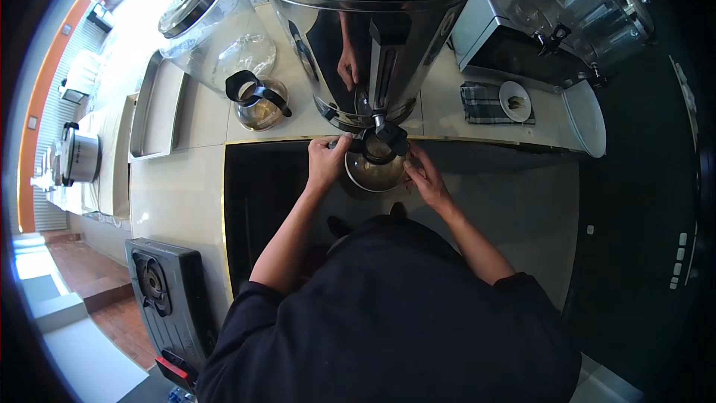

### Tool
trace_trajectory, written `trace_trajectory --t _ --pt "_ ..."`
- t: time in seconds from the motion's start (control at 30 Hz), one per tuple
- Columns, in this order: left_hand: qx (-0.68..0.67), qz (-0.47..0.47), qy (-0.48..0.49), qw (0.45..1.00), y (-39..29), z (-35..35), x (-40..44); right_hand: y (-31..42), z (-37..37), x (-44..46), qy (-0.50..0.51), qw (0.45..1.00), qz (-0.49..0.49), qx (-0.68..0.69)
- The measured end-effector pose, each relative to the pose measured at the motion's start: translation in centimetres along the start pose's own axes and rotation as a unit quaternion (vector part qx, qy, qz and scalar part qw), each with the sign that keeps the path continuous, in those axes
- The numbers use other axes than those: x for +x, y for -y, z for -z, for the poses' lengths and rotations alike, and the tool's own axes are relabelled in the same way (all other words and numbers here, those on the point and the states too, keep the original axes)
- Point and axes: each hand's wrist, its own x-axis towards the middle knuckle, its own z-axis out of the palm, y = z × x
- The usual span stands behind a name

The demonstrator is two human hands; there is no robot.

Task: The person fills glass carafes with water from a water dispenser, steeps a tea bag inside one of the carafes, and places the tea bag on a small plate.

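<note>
A glass coffee pot (373, 176) with a black collar is held just off the counter's front edge, beneath the black tap (389, 134) of a large steel urn (335, 45). My left hand (327, 163) is closed around the pot's dark handle, thumb on top. At the pot's other side, my right hand (427, 176) has its fingers curled against the glass. The collar and tap partly hide the pot's mouth, and I cannot tell whether liquid is flowing. On the counter to the left stands a second glass coffee pot (261, 113) with a black handle.
Behind the second pot is a big glass jar (216, 30) with a metal lid. A metal tray (156, 108) and a gas stove (170, 291) lie left. To the right are a folded checked cloth (481, 104), a small white dish (515, 100) and drink dispensers (574, 7).
</note>
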Motion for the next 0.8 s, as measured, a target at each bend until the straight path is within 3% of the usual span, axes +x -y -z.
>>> trace_trajectory --t 0.1,0.8 --pt "-0.030 -0.048 -0.033 0.998 -0.2 -0.5 0.0 0.4 -0.1 -0.1 -0.004 1.000 0.001 -0.001" --pt "-0.015 -0.040 -0.031 0.999 -0.9 -0.4 -0.3 1.3 -0.4 -0.4 -0.008 1.000 0.005 -0.013"
